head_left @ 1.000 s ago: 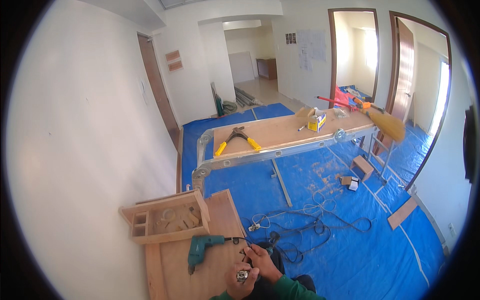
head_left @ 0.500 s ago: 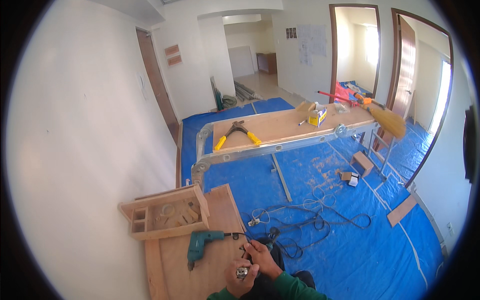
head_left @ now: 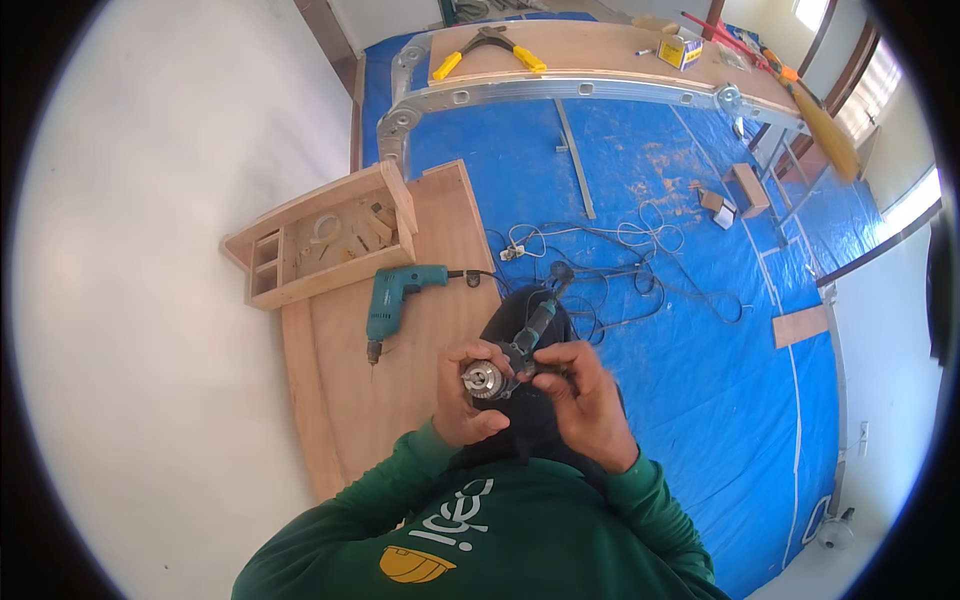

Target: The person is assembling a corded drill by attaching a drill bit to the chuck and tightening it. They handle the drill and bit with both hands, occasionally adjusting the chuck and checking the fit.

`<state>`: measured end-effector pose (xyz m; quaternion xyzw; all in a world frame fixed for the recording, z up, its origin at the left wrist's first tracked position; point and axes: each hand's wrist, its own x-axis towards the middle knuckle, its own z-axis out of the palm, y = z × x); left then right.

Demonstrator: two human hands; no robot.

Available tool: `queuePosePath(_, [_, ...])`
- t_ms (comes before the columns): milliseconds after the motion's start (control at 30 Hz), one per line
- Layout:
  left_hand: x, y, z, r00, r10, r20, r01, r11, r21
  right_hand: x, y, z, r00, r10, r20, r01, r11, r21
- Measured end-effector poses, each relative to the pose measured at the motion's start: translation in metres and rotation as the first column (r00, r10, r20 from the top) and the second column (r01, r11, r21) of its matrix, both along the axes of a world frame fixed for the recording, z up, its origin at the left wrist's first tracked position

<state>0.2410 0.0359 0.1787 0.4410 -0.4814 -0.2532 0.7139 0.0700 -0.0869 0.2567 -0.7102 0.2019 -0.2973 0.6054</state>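
Observation:
In front of my lap, my left hand (head_left: 462, 400) curls its thumb and fingers around a silver drill chuck (head_left: 484, 379), whose jaws face up. Close to its right side, my right hand (head_left: 590, 405) pinches at a small dark part (head_left: 527, 370) beside the chuck; what lies between those fingertips is hard to make out. Just beyond the hands, a teal and black power tool (head_left: 536, 325) lies over my dark trousers; whether the chuck belongs to it is partly hidden. On the plywood to the left rests a teal corded drill (head_left: 396, 295), its bit toward me.
A wooden tool tray (head_left: 330, 285) with tape and scraps sits on the plywood board (head_left: 420, 370). Cords (head_left: 640, 265) tangle across the blue floor sheet (head_left: 720, 430). Further off, a metal-framed platform (head_left: 600, 88) holds yellow-handled pliers (head_left: 490, 52), a small box (head_left: 680, 50) and a broom (head_left: 828, 125).
The view has tipped downward, showing more of my shirt and lap. My hands have drawn apart slightly, and more of the chuck shows. The drill on the plywood has stayed put.

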Motion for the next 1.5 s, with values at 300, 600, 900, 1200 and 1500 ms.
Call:
queuePosePath(300, [0.008, 0.004, -0.002, 0.999, 0.007, 0.031, -0.009, 0.995, 0.096, 0.006, 0.006, -0.005, 0.994, 0.084, -0.062, -0.095, 0.978, -0.188])
queuePosePath(600, [0.021, 0.005, 0.01, 0.997, 0.039, 0.064, -0.046, 0.991, 0.123, 0.016, 0.021, -0.011, 1.0, 0.013, -0.006, -0.014, 0.957, -0.291])
queuePosePath(900, [0.032, 0.012, 0.021, 0.995, -0.085, 0.044, 0.068, 0.95, 0.305, 0.024, 0.013, -0.003, 1.0, 0.015, -0.008, -0.017, 0.73, -0.683])
queuePosePath(1200, [0.076, -0.022, 0.079, 0.774, -0.293, 0.561, 0.207, 0.955, 0.213, 0.031, 0.007, -0.024, 0.988, 0.142, -0.061, -0.143, 0.687, -0.712])
queuePosePath(1500, [0.073, -0.012, 0.065, 0.884, -0.182, 0.43, 0.101, 0.974, 0.203, 0.041, 0.014, -0.012, 0.967, 0.147, -0.21, -0.219, 0.9, -0.378])
